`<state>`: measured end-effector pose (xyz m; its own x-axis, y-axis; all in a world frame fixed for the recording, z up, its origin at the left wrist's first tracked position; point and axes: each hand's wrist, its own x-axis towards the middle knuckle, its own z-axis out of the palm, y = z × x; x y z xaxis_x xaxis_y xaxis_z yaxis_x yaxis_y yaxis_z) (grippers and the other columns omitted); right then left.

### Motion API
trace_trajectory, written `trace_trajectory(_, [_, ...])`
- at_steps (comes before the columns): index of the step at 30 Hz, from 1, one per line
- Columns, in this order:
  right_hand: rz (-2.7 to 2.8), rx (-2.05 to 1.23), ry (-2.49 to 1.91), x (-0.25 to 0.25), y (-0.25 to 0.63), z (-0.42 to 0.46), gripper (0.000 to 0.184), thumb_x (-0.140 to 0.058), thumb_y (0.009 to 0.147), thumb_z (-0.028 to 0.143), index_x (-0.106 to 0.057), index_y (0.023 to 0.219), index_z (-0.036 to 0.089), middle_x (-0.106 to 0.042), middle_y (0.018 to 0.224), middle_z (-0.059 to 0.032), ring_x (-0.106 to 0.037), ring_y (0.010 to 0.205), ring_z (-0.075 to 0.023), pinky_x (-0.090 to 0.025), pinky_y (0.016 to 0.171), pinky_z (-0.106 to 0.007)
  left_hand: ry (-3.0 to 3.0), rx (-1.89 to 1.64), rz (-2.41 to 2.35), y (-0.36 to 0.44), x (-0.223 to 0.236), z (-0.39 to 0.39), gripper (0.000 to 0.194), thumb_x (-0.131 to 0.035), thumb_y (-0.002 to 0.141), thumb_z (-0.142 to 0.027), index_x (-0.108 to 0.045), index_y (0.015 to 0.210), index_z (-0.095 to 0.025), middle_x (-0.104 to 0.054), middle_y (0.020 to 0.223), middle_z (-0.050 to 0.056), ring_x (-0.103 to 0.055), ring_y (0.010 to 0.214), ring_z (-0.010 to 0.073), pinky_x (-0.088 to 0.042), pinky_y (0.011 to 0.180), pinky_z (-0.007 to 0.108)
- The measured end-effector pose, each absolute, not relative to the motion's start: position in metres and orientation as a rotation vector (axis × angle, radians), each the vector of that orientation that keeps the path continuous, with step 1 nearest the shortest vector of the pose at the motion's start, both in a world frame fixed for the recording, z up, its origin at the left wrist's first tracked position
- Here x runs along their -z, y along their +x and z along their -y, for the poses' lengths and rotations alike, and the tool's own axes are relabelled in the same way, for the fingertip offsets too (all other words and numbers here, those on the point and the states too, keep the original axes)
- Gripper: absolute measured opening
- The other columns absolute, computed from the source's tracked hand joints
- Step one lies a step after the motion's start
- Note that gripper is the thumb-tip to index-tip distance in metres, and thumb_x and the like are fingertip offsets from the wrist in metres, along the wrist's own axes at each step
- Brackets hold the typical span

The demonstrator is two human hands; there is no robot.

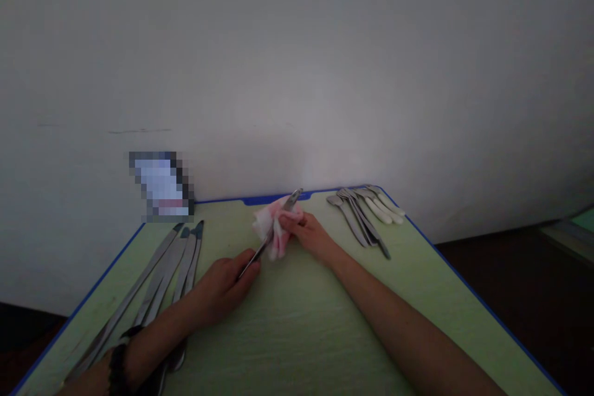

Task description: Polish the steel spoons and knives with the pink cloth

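My left hand (225,284) is closed round the handle of a long metal utensil (254,260), which slants up and away over the table. A pink and white cloth (264,221) is wrapped about its upper part, and my right hand (310,235) pinches the cloth there. The utensil's shiny tip pokes out above the cloth; the folds hide the part between, so I cannot tell its exact kind. Several long metal utensils (167,266) lie beside my left forearm, partly covered by it. To the right of my right hand rest several metal spoons (348,207).
A light green table (278,340) with a blue edge stands against a pale wall (297,74). A blurred-out phone-like device (160,185) leans at the back left corner. Several white-handled utensils (380,210) lie at the back right, close to the edge.
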<state>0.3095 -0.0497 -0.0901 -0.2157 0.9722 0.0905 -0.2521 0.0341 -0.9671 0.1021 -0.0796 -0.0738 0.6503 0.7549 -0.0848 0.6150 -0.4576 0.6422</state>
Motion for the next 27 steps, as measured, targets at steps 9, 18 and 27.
trace_trajectory(9, [0.729,-1.394,-0.758,0.090,0.315,0.038,0.032,-0.070,0.066,0.049,-0.065,0.072,0.018,-0.066,0.065,0.0018,-0.056,0.056,-0.0106,-0.045,0.057,-0.023,2.331,-0.249,-0.998,0.100,0.076,0.079,0.022,-0.035,0.090,-0.036,-0.046,0.080,-0.020,-0.051,0.064,-0.003,-0.049,0.057,0.0130,-0.033,0.056,0.023])
trace_trajectory(18, [1.123,-1.474,-0.863,0.089,0.314,0.048,0.031,-0.069,0.068,0.045,-0.066,0.066,0.015,-0.066,0.060,-0.0001,-0.058,0.057,-0.0126,-0.044,0.059,-0.024,2.272,-0.287,-0.984,0.101,0.076,0.078,0.026,-0.033,0.091,-0.037,-0.043,0.075,-0.020,-0.040,0.057,-0.006,-0.040,0.051,0.0106,-0.029,0.051,0.022])
trace_trajectory(27, [0.871,-1.435,-0.760,0.092,0.319,0.038,0.034,-0.068,0.068,0.051,-0.065,0.068,0.017,-0.064,0.059,0.0013,-0.056,0.055,-0.0115,-0.045,0.057,-0.024,2.284,-0.263,-0.990,0.100,0.077,0.078,0.031,-0.032,0.092,-0.040,-0.041,0.071,-0.020,-0.041,0.058,-0.005,-0.042,0.052,0.0107,-0.029,0.052,0.022])
